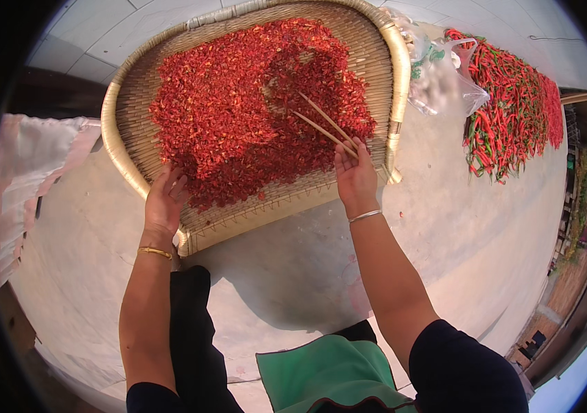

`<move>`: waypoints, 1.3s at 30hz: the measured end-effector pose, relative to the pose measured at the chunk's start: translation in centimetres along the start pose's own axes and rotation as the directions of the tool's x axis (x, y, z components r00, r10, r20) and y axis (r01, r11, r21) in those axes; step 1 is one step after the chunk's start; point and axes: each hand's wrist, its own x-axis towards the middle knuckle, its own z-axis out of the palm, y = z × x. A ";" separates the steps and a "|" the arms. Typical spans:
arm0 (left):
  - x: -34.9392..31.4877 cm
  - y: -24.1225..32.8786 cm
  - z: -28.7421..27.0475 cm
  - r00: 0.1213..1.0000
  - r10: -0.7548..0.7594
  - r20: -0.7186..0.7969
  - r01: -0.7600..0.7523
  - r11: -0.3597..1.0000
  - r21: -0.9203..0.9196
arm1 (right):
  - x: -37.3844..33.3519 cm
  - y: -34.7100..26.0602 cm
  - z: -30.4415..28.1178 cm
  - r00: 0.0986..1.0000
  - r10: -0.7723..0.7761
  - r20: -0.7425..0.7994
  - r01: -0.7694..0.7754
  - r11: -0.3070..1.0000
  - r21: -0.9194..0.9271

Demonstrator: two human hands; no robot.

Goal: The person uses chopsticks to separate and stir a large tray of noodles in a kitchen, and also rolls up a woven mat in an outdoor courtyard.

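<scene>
A wide woven bamboo winnowing tray (376,55) lies on the concrete, covered with chopped dried red chilli pieces (238,103). My left hand (164,199) rests flat on the tray's near left rim, fingers apart, touching the edge of the chilli. My right hand (354,175) is at the tray's near right side and holds a pair of wooden chopsticks (324,124) whose tips reach into the chilli pile.
A heap of whole red and green chilli peppers (510,103) lies on the concrete at the upper right, beside a clear plastic bag (438,79). A pale cloth (32,172) lies at the left. Tiled floor lies beyond the tray. My green apron (321,375) shows below.
</scene>
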 end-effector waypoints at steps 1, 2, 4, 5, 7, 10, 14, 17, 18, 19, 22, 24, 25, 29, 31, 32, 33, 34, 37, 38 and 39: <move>-0.3 -0.4 0.4 1.000 0.000 -0.007 0.000 1.000 0.005 | 0.0 -1.0 -1.2 1.000 0.001 -0.019 -0.001 1.000 0.027; -0.8 -0.8 0.7 1.000 0.001 -0.015 -0.001 1.000 0.009 | 0.0 -1.8 -2.3 0.999 0.005 -0.037 -0.003 0.999 0.054; -2.0 -1.5 1.6 0.999 0.010 0.040 -0.010 1.000 0.008 | 0.2 -2.7 -3.8 1.000 0.028 0.000 -0.028 0.991 0.130; -2.8 -1.6 2.5 0.997 0.013 0.075 -0.015 1.000 0.014 | 0.1 -2.9 -3.7 0.997 0.069 0.032 -0.074 0.982 0.175; -5.0 -1.4 4.9 0.991 0.023 0.133 -0.030 0.998 0.050 | -0.4 -3.2 -3.5 0.985 0.139 0.102 -0.162 0.950 0.266; -9.2 -1.2 7.4 0.975 0.016 0.220 -0.039 0.994 0.099 | -3.9 -2.7 -8.5 0.953 0.302 0.029 -0.303 0.952 0.045; -18.3 -1.7 8.1 0.977 0.009 0.214 -0.044 0.987 0.157 | -15.1 -7.0 -16.7 0.900 0.435 0.008 -0.432 0.895 -0.108; -26.1 -3.7 9.3 0.981 0.033 0.193 -0.041 0.998 0.038 | -22.6 -12.9 -24.0 0.865 0.501 -0.002 -0.491 0.846 -0.208; -29.0 -4.4 9.7 0.976 0.045 0.212 -0.043 0.999 -0.017 | -24.8 -15.2 -26.1 0.878 0.477 0.048 -0.451 0.855 -0.256; -31.9 -5.4 10.5 0.977 0.037 0.208 -0.026 0.998 -0.057 | -26.4 -17.6 -27.4 0.889 0.449 0.093 -0.405 0.863 -0.302; -42.3 -8.0 14.6 0.965 0.050 0.259 -0.006 0.986 -0.168 | -31.2 -26.4 -27.9 0.863 0.497 0.090 -0.423 0.810 -0.406; -48.5 -10.0 16.9 0.941 0.080 0.330 0.007 0.967 -0.253 | -34.0 -31.4 -28.4 0.863 0.459 0.210 -0.311 0.811 -0.495; -51.3 -10.7 18.4 0.928 0.100 0.358 0.010 0.955 -0.295 | -34.8 -33.8 -28.2 0.857 0.437 0.274 -0.245 0.813 -0.529; -58.2 -13.9 22.6 0.868 0.106 0.485 0.075 0.938 -0.339 | -39.0 -40.7 -29.1 0.806 0.410 0.426 -0.161 0.845 -0.509; -61.2 -15.1 25.1 0.828 0.091 0.553 0.090 0.953 -0.291 | -42.2 -42.9 -29.8 0.793 0.389 0.468 -0.139 0.865 -0.483; -62.7 -15.4 26.0 0.810 0.081 0.581 0.095 0.959 -0.267 | -43.7 -44.1 -29.9 0.786 0.366 0.499 -0.111 0.877 -0.468; -64.2 -15.8 26.8 0.791 0.067 0.608 0.103 0.965 -0.241 | -45.1 -44.8 -30.2 0.769 0.358 0.529 -0.101 0.886 -0.453; -65.6 -16.2 27.5 0.782 0.045 0.622 0.115 0.970 -0.215 | -46.5 -45.2 -30.8 0.753 0.346 0.559 -0.089 0.896 -0.435; -69.0 -18.1 28.4 0.719 -0.003 0.695 0.151 0.977 -0.153 | -50.4 -46.3 -32.4 0.719 0.313 0.620 -0.068 0.920 -0.385; -70.0 -18.9 28.7 0.693 -0.014 0.720 0.157 0.979 -0.133 | -51.4 -46.6 -33.2 0.715 0.292 0.635 -0.063 0.932 -0.357; -71.0 -19.5 29.0 0.668 -0.024 0.744 0.162 0.980 -0.114 | -52.5 -47.0 -33.9 0.709 0.272 0.650 -0.058 0.942 -0.331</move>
